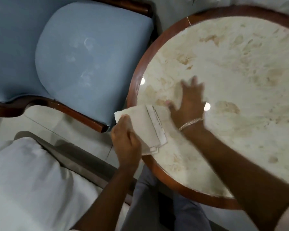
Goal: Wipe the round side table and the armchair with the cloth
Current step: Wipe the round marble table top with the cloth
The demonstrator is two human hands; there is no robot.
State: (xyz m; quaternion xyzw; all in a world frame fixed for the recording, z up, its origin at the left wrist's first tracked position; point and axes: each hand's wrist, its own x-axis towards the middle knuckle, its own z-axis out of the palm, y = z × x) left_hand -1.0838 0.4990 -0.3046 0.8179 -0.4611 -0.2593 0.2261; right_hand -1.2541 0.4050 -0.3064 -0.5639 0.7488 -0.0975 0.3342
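The right hand (188, 104) lies palm down on the pale marbled top of the round counter (240, 67), fingers spread apart and gripping nothing; its fingertips are smeared by motion blur, so whether they press the surface or one edge of the cloth cannot be told. A silver bracelet (191, 123) circles that wrist. Just beside it, the left hand (126, 139) is closed on the near corner of the folded white cloth (148, 127), thumb and fingers pinched over the fabric. The cloth rests across the counter's near-left edge, partly on the marble and partly overhanging the brown wooden rim; its far end runs under or against the right hand's thumb side, and that meeting is hard to make out. Left of the counter, close to the rim, stands the armchair (83, 60) with a blue cushion and dark wooden frame, its back and left side cut off by the picture's edge. White bedding (27, 180) fills the lower left corner, and the person's grey trouser legs (157, 205) show between the forearms.
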